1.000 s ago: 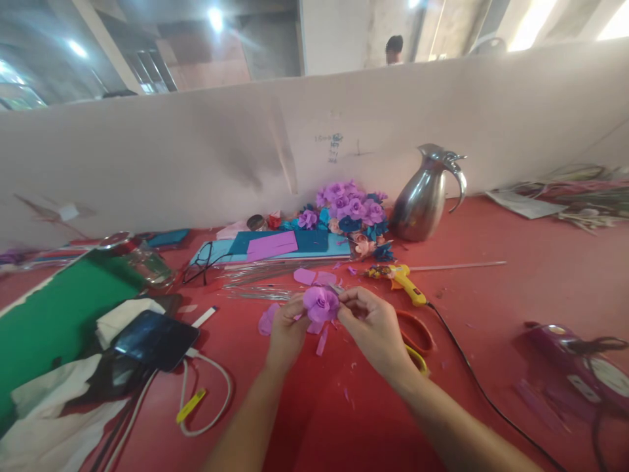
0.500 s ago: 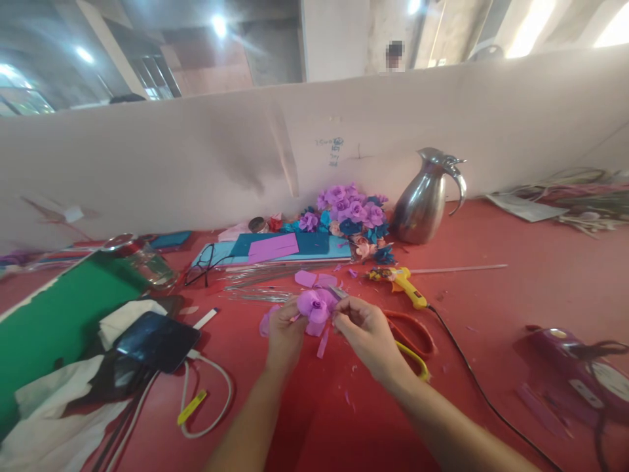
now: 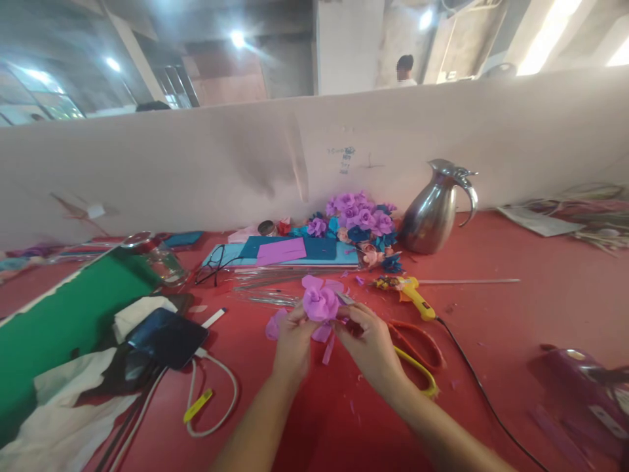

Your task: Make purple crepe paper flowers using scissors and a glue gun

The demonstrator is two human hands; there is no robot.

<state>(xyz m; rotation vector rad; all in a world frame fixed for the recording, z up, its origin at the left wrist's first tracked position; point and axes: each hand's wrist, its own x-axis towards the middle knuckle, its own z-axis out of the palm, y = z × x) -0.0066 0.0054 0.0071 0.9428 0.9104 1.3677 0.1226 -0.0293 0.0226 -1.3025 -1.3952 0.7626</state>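
Observation:
A purple foam flower (image 3: 320,302) is held just above the red table (image 3: 521,308), in the middle of the view. My left hand (image 3: 293,344) pinches it from below on the left side. My right hand (image 3: 372,344) has its fingers closed against the flower's right side, where a thin metal piece (image 3: 343,298) pokes out. Loose purple petals (image 3: 273,324) and a strip (image 3: 328,349) lie on the table beneath the hands.
A yellow glue gun (image 3: 411,293) with a black cord and orange-yellow scissors (image 3: 417,354) lie to the right. Behind are finished flowers (image 3: 356,219), foam sheets (image 3: 289,250), wires (image 3: 265,282) and a steel jug (image 3: 437,208). A phone (image 3: 167,337), green sheet (image 3: 63,308) and white partition (image 3: 196,170) stand left and behind.
The flower has been turned and lifted slightly between both hands. The camera has tipped up and left, so everything sits a little lower and to the right.

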